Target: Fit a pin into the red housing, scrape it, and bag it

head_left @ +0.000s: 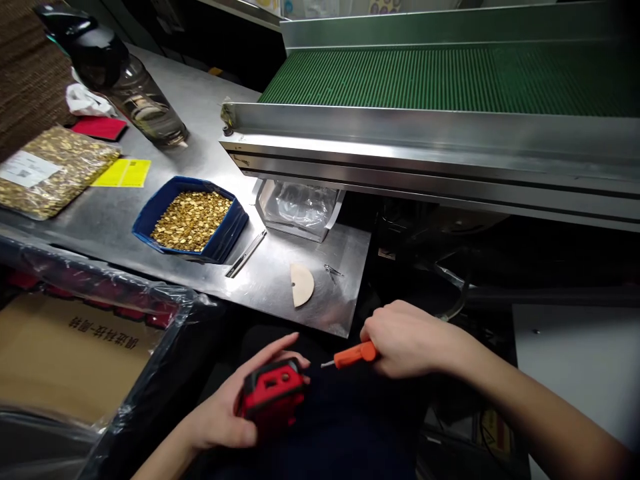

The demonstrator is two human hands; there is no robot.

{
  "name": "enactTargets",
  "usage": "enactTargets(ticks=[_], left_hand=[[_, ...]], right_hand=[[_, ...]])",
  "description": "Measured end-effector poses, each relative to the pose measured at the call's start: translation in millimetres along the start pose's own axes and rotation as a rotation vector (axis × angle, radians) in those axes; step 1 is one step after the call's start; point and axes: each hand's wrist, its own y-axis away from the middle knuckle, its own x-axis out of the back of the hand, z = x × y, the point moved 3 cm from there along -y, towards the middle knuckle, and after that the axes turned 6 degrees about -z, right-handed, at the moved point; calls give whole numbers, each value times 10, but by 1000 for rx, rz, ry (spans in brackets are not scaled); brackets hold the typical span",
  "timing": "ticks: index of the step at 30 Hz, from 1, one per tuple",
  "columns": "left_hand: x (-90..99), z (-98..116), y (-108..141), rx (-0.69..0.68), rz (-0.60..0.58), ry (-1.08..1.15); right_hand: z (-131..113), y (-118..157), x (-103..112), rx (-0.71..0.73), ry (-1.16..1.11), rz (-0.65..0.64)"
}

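My left hand [227, 407] is wrapped round a red and black block-shaped part [274, 393], slightly blurred, below the table's front edge. To its right, my right hand [407, 340] grips an orange screwdriver [355, 355] whose metal tip points left at the red part; the two are apart. On the metal table [330, 317] above the hands lie a pale half-round disc [302, 285], a small metal piece [333, 271] and thin metal tweezers [246, 254]. A blue bin [227, 233] there holds many small gold-coloured pieces [193, 220].
A green conveyor belt [390, 77] with metal side rails crosses the upper right. A white tray [320, 232] holds clear plastic. At left are a bottle [150, 107], a bag of gold pieces [60, 167], a yellow label [125, 173] and a plastic-lined box [60, 360].
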Motion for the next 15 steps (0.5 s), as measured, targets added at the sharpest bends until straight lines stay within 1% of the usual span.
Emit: enactTargets(ticks=[1, 2, 3, 4, 5, 6, 7, 8, 9, 11, 13, 15], left_hand=[[30, -40, 18, -67, 66, 144], [64, -84, 33, -116, 156, 242], [95, -126, 45, -138, 261, 271], [120, -157, 54, -135, 368, 220], [137, -170, 58, -110, 468, 99], [143, -160, 57, -73, 547, -83], [132, -127, 46, -33, 583, -311], [100, -80, 21, 2, 562, -558], [51, -29, -14, 33, 489, -795], [-71, 57, -97, 89, 251, -1163], [-179, 128, -173, 130, 24, -1367], [-237, 192, -228, 145, -111, -1425]], right_hand=[[8, -29, -46, -10, -4, 4], [-1, -51, -99, -7, -13, 5], [-22, -64, -155, 7, -24, 5], [-51, -66, -207, 26, -32, 5], [-81, -58, -251, 41, -38, 2], [-106, -44, -281, 45, -40, -1], [-124, -26, -295, 40, -38, -3], [-136, -9, -290, 32, -35, -2], [-144, 4, -267, 21, -29, 3], [-159, 0, -186, -19, -4, 13], [-202, -54, -102, -56, 54, 5], [-267, -144, -66, -55, 106, -28]])
